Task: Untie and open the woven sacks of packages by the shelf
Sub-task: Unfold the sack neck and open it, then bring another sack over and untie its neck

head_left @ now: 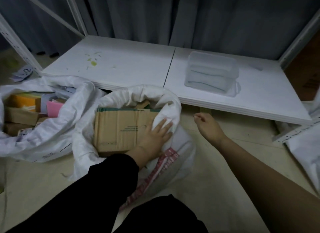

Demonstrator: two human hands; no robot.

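Observation:
Two white woven sacks stand open on the floor in front of the shelf (pixel 121 64). The middle sack (pixel 138 92) has its rim rolled down around a large cardboard box (pixel 119 127). My left hand (pixel 155 135), in a black sleeve, lies flat with straight fingers on the box and the sack's right rim. The left sack (pixel 34 142) gapes wide and shows orange, pink and brown packages (pixel 22 102). My right hand (pixel 207 124) hovers right of the middle sack, fingers curled, pinching what looks like a thin string at its fingertips.
A clear plastic lidded box (pixel 212 73) sits on the low white shelf board. White metal uprights (pixel 19 43) frame the shelf; grey curtains hang behind. Another white sack (pixel 306 151) lies at the right edge. A brown carton (pixel 306 71) stands far right.

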